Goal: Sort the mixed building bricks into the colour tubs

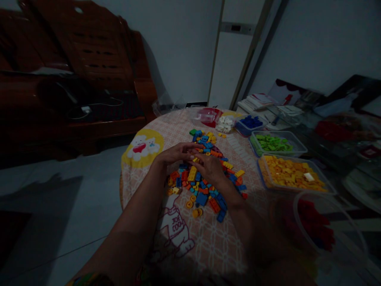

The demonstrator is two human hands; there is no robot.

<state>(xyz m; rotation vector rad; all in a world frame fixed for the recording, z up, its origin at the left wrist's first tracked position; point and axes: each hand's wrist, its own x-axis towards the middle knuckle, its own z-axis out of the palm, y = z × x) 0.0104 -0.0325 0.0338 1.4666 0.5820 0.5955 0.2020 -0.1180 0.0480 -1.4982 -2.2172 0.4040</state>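
Note:
Over a mixed pile of toy building bricks (pixel 202 198), my two hands meet at the fingertips. A small yellow brick (pixel 195 159) shows between them, its shape partly hidden by the fingers. My left hand (pixel 175 153) comes from the left with bent fingers and thumb closed at the brick. From the right, my right hand (pixel 210 169) pinches at the same piece. Blue, orange, red and yellow bricks lie just below and around both hands, with a larger yellow brick (pixel 192 173) right under them. Yellow wheel-like pieces (pixel 189 204) lie at the pile's near edge.
On the right stand tubs of yellow bricks (pixel 291 174), green bricks (pixel 272 142), blue bricks (pixel 250 121) and red bricks (pixel 315 224). White bricks (pixel 225 124) and a clear plastic container (pixel 204 116) sit at the back. A patterned cloth (pixel 220 242) covers the round table. A wooden bench (pixel 101 59) stands left.

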